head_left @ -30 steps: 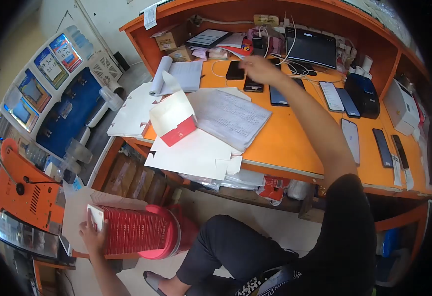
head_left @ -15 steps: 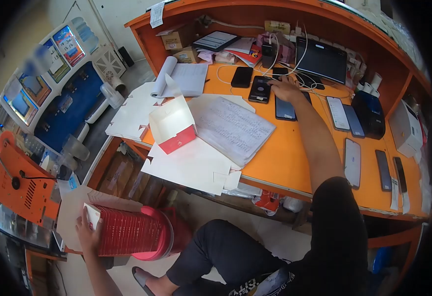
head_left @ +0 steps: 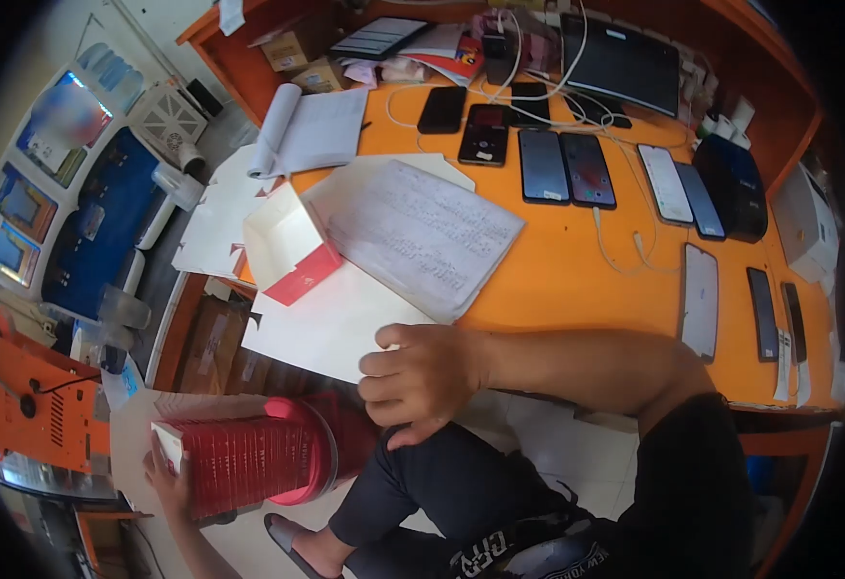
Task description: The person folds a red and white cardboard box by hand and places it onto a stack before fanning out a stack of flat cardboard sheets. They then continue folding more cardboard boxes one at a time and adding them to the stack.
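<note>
My left hand (head_left: 170, 480) grips the white-lined end of a stack of nested red boxes (head_left: 249, 463). The stack lies on its side against a red bucket (head_left: 318, 449). Above my knee and just off the front edge of the desk (head_left: 577, 289) hovers my right hand (head_left: 421, 378), its fingers loosely curled, the thumb apart and nothing visible in it. Nearest to it is a flat white card sheet (head_left: 350, 323). One red and white box (head_left: 292, 246) stands with its top up on the sheets, beside a handwritten paper (head_left: 432, 236).
Several phones lie across the desk, among them a dark phone (head_left: 586, 171) with a cable. White charging cables (head_left: 577, 87) tangle near a laptop-like black device (head_left: 620, 63). An open notebook (head_left: 316, 125) lies at the back left. An orange machine (head_left: 37, 391) stands at far left.
My right hand has left the phones at the back and come down toward my knee. Another dark phone now shows beside the one near where it was. My left hand stays on the stack.
</note>
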Tool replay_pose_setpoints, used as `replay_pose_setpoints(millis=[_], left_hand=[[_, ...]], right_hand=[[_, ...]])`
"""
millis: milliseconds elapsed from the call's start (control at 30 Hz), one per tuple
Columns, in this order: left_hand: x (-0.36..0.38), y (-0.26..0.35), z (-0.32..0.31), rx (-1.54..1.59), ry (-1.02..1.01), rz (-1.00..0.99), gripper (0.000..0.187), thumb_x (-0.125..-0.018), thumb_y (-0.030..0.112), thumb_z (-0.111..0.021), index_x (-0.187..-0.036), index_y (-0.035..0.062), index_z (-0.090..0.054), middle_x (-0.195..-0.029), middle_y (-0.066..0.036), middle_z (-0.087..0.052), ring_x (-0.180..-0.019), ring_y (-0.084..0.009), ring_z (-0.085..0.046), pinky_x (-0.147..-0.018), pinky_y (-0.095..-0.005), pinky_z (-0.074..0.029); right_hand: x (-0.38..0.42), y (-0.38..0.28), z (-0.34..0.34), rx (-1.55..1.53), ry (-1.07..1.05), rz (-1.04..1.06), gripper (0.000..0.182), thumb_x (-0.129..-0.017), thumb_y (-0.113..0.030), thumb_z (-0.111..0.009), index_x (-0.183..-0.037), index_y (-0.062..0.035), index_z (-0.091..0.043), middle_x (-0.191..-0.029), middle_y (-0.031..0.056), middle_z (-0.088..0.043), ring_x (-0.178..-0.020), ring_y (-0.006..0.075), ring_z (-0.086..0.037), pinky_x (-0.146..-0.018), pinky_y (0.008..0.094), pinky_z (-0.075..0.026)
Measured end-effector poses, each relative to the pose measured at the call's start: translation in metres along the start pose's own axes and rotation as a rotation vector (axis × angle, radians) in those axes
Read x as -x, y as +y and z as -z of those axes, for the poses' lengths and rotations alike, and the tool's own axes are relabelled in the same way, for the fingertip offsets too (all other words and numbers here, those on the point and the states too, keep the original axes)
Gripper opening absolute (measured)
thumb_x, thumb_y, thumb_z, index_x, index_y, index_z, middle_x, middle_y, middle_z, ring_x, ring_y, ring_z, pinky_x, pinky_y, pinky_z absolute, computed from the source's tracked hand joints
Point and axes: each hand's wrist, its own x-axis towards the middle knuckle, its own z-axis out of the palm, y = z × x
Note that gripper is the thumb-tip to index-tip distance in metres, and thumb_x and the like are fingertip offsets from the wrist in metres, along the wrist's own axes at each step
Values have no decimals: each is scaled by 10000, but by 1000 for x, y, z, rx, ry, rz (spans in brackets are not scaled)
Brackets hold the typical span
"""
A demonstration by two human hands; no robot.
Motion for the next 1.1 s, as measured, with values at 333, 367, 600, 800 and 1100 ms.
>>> replay_pose_setpoints(millis=[333, 367, 600, 800, 1100], left_hand=[[56, -48, -23, -70, 305, 21, 665, -987, 402, -675, -1474, -4, -476, -1439, -267, -448, -1328, -396, -499, -1077, -513, -472], [68, -56, -27, -69, 375, 58, 665, -988, 399, -676, -1474, -7, -470, -1435, -269, -453, -1330, -389, -500, -1074, -511, -473], [140, -66, -112, 690, 695, 537, 773, -1027, 409, -625, -1558, -16, -259, -1439, -253, -468, -1335, -342, -505, -1040, -437, -507], [126, -21, -122, 1424, 808, 610, 783, -1040, 694, -322, -1544, 95, -368, -1346, -94, -578, -1061, -182, -612, -843, -343, -536], [67, -27, -119, 2011, 483, 730, 707, -1036, 663, -318, -1476, 138, -491, -1434, -75, -594, -1272, -240, -598, -897, -382, -546]], right_hand=[[-1, 0, 1, -45, -38, -87, 352, -847, -437, -742, -957, -121, -634, -953, 58, -559, -905, 239, -565, -817, 407, -439], [-6, -8, -2, -66, -66, -81, 352, -857, -429, -739, -986, -118, -635, -972, 64, -564, -912, 246, -570, -814, 413, -447], [-98, -103, -87, -533, -53, -330, 351, -922, -346, -718, -1146, -83, -653, -1070, 128, -620, -995, 326, -627, -849, 433, -508], [-246, -15, -275, -778, 462, -755, 307, -1048, -269, -507, -861, -32, -560, -815, 163, -535, -811, 309, -569, -758, 441, -463], [-239, 7, -383, -1566, -423, -1295, 861, -986, -750, -377, -1565, -114, -414, -1556, 130, -488, -1378, 267, -519, -1082, 412, -471]])
